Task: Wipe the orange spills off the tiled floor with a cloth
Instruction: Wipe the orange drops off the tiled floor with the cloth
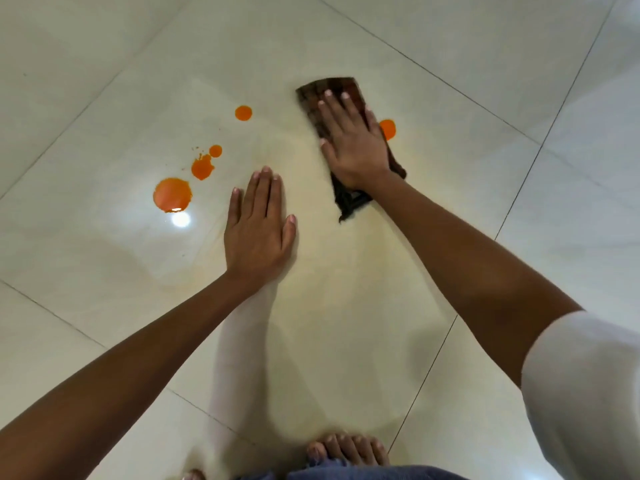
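My right hand (353, 140) lies flat, fingers spread, pressing a dark brown checked cloth (329, 90) onto the pale tiled floor (346, 289). An orange spot (388, 128) shows just right of that hand, partly hidden by it. My left hand (258, 226) rests palm down on the bare tile, holding nothing. To its left lie more orange spills: a large round puddle (172, 195), a splashed blot (202, 167) with a small dot (215, 150) above it, and a round drop (243, 112) farther up.
Toes of my bare foot (348, 448) show at the bottom edge, above blue trousers (346, 474). A bright lamp reflection (180, 220) sits below the large puddle. Dark grout lines cross the glossy floor.
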